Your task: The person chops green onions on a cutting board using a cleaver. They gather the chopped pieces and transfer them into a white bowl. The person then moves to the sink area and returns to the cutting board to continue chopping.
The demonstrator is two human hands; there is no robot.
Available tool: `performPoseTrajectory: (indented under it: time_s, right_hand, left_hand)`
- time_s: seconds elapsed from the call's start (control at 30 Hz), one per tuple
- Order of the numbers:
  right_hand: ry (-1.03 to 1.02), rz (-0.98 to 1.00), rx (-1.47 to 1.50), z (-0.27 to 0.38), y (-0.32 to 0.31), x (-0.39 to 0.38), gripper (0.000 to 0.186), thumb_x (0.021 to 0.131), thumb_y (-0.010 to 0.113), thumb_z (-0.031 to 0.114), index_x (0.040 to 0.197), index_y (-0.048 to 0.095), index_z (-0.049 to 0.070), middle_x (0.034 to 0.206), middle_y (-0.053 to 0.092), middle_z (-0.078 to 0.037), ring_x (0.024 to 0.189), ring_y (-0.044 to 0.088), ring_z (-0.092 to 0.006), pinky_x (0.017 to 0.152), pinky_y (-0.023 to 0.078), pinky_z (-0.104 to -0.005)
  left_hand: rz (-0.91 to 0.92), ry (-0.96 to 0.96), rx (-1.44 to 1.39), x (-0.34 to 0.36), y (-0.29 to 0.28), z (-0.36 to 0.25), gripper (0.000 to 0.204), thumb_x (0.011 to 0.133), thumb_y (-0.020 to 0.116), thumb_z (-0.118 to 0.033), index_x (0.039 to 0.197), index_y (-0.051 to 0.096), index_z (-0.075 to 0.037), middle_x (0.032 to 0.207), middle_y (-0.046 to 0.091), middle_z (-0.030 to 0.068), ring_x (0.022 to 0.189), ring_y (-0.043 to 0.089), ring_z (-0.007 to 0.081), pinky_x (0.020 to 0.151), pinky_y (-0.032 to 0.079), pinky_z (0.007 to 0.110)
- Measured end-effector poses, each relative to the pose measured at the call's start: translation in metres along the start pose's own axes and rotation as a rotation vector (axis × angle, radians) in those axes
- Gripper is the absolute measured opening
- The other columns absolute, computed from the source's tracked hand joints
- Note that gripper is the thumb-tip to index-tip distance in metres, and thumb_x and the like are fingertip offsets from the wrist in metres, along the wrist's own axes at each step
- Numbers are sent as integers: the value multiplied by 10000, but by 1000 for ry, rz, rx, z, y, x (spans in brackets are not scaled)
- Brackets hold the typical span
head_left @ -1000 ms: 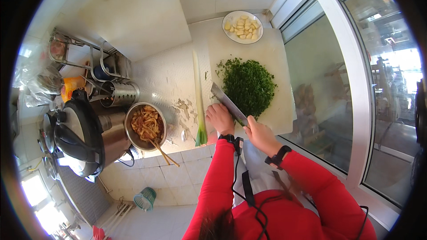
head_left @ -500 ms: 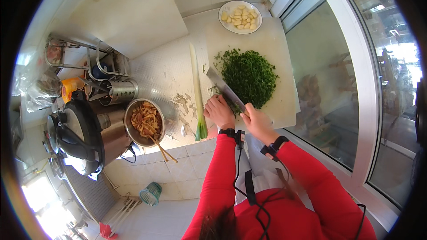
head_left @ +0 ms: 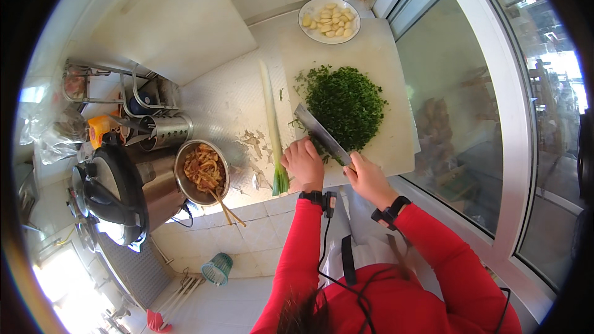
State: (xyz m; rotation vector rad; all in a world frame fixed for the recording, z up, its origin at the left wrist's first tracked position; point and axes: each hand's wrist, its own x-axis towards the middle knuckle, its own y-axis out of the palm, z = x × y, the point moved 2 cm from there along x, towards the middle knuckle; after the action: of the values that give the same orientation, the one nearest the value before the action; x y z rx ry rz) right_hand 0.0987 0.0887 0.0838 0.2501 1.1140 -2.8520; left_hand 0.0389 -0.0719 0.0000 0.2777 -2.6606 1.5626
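Note:
My right hand is closed round the handle of a kitchen knife with a broad blade, which slants up and left along the near-left edge of a heap of finely chopped leafy greens. Curled fingers of my left hand press down on greens at the board's near-left edge, close beside the blade; their tips are partly hidden. All this lies on a white cutting board. Just left of my left hand, a long green onion lies on the counter, its pale end pointing away.
A plate of peeled garlic cloves stands at the board's far end. To the left are a metal bowl of sliced meat with chopsticks, an electric pressure cooker and a perforated utensil holder. A window frame borders the right.
The knife has shifted slightly down and right with my right hand. My left hand stays beside the blade, a little lower in view. The whole view has shifted slightly.

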Motion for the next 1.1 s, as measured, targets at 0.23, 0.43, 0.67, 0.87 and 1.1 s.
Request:
performPoseTrajectory:
  time_s: [0.23, 0.43, 0.67, 0.87, 1.1]
  right_hand:
    - [99, -34, 48, -14, 5, 3, 210, 931, 641, 135, 967, 453, 48, 825, 622, -155, 736, 625, -424, 615, 493, -515]
    - [98, -59, 96, -15, 0, 8, 203, 928, 641, 124, 940, 456, 43, 781, 631, -139, 701, 637, -400, 622, 508, -483]
    - [105, -56, 96, -13, -4, 10, 205, 920, 646, 108, 931, 453, 39, 789, 649, -138, 716, 649, -388, 618, 507, -476]
    - [109, -90, 50, -5, -14, 9, 215, 916, 656, 109, 929, 455, 34, 747, 612, -152, 709, 629, -398, 609, 492, -486]
    - [102, -29, 0, 8, -22, 13, 236, 948, 654, 155, 932, 451, 34, 745, 609, -162, 688, 628, -402, 598, 493, -490]
  left_hand:
    - [38, 251, 165, -19, -3, -2, 453, 948, 622, -400, 1288, 572, -104, 1225, 583, 62, 1144, 525, 280, 1031, 327, 472]
    - [82, 234, 172, 26, 16, 0, 303, 952, 626, -350, 1103, 630, -87, 1223, 560, 92, 1147, 495, 305, 1018, 340, 484]
    - [-253, 250, -49, 64, 16, -19, 204, 975, 583, -267, 1091, 643, -111, 1205, 566, 116, 1127, 509, 317, 1023, 340, 479]
    - [115, 99, 73, 45, 14, -14, 252, 994, 529, -232, 1188, 628, -106, 1136, 627, 97, 1138, 534, 299, 1007, 347, 462]
    - [-181, -118, -225, 29, 14, -3, 217, 1001, 552, -280, 1094, 635, -102, 1021, 617, 93, 991, 571, 323, 923, 379, 472]
